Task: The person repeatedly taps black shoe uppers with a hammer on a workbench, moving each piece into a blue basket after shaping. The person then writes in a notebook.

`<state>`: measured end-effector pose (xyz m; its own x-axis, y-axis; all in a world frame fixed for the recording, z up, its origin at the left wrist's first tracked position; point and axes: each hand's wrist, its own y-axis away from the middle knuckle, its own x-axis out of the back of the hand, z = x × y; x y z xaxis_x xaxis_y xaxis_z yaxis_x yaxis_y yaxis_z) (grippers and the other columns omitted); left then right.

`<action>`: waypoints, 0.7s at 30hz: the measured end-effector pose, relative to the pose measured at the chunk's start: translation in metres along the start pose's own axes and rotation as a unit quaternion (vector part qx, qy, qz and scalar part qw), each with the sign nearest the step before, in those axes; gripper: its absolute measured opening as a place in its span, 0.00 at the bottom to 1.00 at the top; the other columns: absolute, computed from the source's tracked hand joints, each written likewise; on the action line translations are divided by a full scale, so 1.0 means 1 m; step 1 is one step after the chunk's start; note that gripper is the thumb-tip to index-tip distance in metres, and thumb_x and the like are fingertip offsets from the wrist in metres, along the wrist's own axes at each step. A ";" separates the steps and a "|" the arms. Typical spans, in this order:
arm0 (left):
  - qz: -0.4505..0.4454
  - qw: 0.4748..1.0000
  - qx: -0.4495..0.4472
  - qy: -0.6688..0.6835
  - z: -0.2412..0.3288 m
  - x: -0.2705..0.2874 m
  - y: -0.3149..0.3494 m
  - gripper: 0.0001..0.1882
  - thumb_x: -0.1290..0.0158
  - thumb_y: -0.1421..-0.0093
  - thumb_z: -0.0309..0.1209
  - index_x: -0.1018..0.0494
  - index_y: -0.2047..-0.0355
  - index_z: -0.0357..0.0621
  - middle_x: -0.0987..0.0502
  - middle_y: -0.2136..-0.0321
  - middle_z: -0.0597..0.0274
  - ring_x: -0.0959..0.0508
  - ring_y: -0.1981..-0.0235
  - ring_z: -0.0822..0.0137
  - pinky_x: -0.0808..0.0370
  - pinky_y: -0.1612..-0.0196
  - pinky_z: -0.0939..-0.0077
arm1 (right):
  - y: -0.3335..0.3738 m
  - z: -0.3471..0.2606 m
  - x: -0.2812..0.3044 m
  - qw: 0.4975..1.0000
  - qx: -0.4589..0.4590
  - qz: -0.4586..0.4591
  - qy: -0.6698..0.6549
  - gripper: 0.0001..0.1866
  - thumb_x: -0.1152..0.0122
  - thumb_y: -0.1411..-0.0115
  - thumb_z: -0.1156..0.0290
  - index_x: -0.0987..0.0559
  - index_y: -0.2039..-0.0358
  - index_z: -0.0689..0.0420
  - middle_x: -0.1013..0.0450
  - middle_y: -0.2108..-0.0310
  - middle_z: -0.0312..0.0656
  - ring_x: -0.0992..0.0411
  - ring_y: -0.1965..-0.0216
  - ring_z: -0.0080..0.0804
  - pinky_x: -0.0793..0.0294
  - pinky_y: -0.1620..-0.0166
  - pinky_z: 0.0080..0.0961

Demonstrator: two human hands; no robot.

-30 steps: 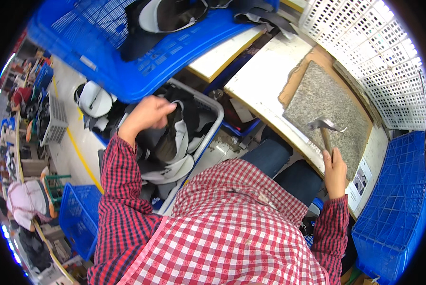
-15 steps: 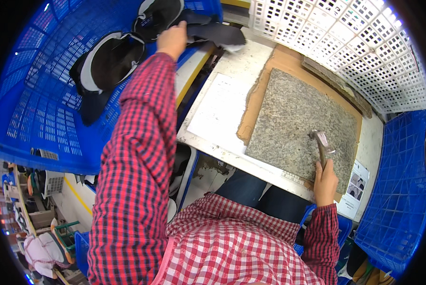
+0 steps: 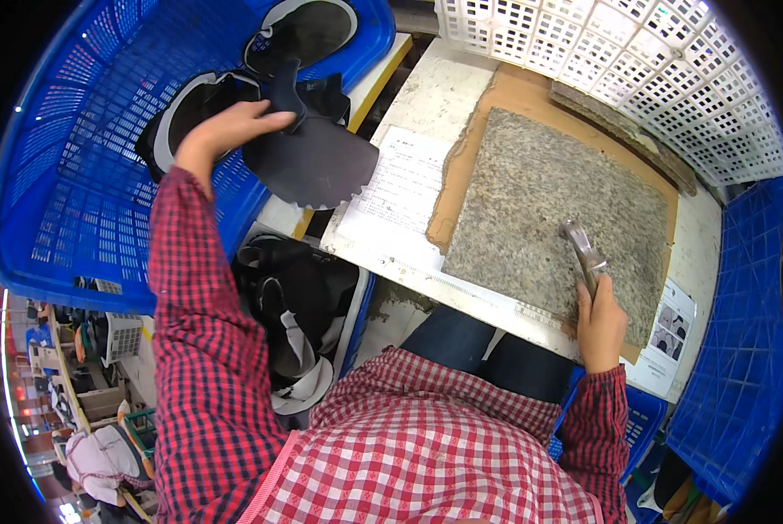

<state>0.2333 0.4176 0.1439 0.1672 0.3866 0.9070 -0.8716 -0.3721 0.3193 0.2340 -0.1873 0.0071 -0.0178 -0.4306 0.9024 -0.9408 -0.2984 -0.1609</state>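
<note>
My left hand (image 3: 234,131) is at the near side of the blue basket, its fingers closed on a black shoe upper piece (image 3: 317,166). The piece is flat and wide, with a notched lower edge that reaches over the printed sheet (image 3: 396,188). More black pieces with white edging (image 3: 300,44) lie in the basket beyond it. In my right hand (image 3: 601,327) is a hammer (image 3: 586,253), gripped by the handle. Its metal head is over a speckled grey slab (image 3: 553,210) on the worktable.
The blue basket (image 3: 77,253) fills the left side. Below it, a bin holds black and white pieces (image 3: 295,323). Brown cardboard (image 3: 461,166) lies under the slab. A white crate (image 3: 618,65) stands behind, a blue crate (image 3: 741,332) at the right.
My left hand has come left and nearer to me, bringing the black piece away from the basket's far end. The hammer has shifted only slightly.
</note>
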 end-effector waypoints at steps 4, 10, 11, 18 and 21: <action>0.216 0.962 0.144 -0.082 0.043 -0.086 -0.025 0.55 0.45 0.41 0.67 0.44 0.30 0.32 0.43 0.30 0.33 0.39 0.29 0.36 0.39 0.31 0.40 | 0.004 0.002 -0.003 1.000 0.017 0.014 0.014 0.11 0.38 0.32 0.64 0.28 0.60 0.55 0.23 0.73 0.51 0.23 0.72 0.54 0.27 0.71 0.45; 0.405 0.893 0.195 -0.009 -0.002 -0.150 -0.037 0.42 0.49 0.33 0.55 0.43 0.31 0.36 0.44 0.29 0.39 0.44 0.28 0.33 0.42 0.38 0.19 | 0.008 0.007 -0.005 0.997 0.058 0.022 0.046 0.12 0.37 0.34 0.63 0.30 0.63 0.56 0.23 0.74 0.49 0.22 0.73 0.52 0.26 0.71 0.45; 0.396 0.889 0.228 -0.019 -0.007 -0.142 -0.040 0.41 0.50 0.33 0.55 0.41 0.32 0.36 0.45 0.29 0.36 0.45 0.28 0.32 0.44 0.38 0.18 | 0.009 0.008 -0.005 0.997 0.062 0.016 0.043 0.12 0.37 0.34 0.63 0.30 0.63 0.56 0.23 0.74 0.48 0.22 0.73 0.52 0.26 0.71 0.45; 0.411 0.882 0.180 -0.147 -0.010 -0.098 -0.075 0.49 0.52 0.39 0.70 0.39 0.32 0.43 0.42 0.30 0.44 0.49 0.27 0.35 0.52 0.36 0.15 | 0.013 0.009 -0.004 0.993 0.103 0.024 0.050 0.14 0.36 0.35 0.62 0.30 0.63 0.56 0.23 0.73 0.47 0.23 0.73 0.52 0.26 0.71 0.46; 0.373 0.885 0.277 -0.023 -0.022 -0.104 -0.083 0.46 0.57 0.36 0.70 0.37 0.32 0.46 0.42 0.29 0.43 0.48 0.28 0.33 0.55 0.35 0.16 | 0.012 0.012 -0.006 0.994 0.100 0.028 0.036 0.14 0.35 0.35 0.62 0.30 0.63 0.56 0.24 0.73 0.48 0.23 0.73 0.52 0.26 0.70 0.46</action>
<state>0.2780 0.4266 0.0170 -0.3288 -0.1708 0.9288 -0.3903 -0.8710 -0.2984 0.2265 -0.1983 -0.0047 -0.0991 -0.3908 0.9151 -0.8519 -0.4420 -0.2810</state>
